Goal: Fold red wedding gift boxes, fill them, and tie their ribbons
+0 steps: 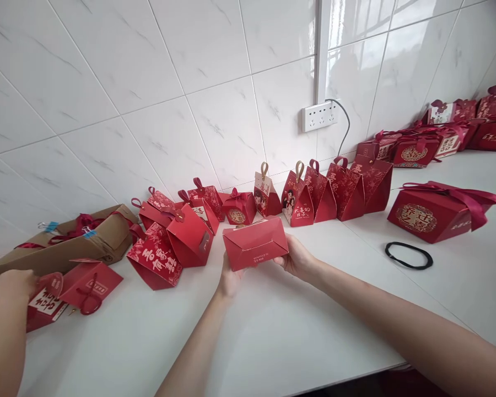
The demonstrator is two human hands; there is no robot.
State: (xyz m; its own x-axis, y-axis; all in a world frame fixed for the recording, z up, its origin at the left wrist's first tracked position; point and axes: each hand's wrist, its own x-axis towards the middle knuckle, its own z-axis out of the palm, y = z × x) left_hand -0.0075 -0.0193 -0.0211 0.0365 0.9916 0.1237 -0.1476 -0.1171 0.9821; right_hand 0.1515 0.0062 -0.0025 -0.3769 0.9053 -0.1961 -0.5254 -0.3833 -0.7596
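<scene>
- Plain red box (255, 243) held above the middle of the tabletop (273, 331), flaps folded across its face, tilted slightly down to the left.
- Left hand (230, 278) clamped on the box's lower left corner, thumb in front.
- Right hand (297, 257) clamped on the box's right end, fingers behind.
- Another person's hand (9, 282) at the left edge, resting on a red box with a white label (45, 303); grip not clear.
- Just beside that, a flat red box with a ribbon loop (90, 285).
- Brown cardboard box (68, 242) lying near the left back edge against the tiled wall (149, 82), red ribbon and blue clips on it.
- Row of red gift boxes (297, 198) standing along the back edge by the wall.
- Large red box with a ribbon (434, 212) toward the right, a black hair band (408, 255) lying just in front of it.
- More red boxes (450, 129) piled in the far right corner.
- White socket (319, 116) on the wall, cable plugged in.
</scene>
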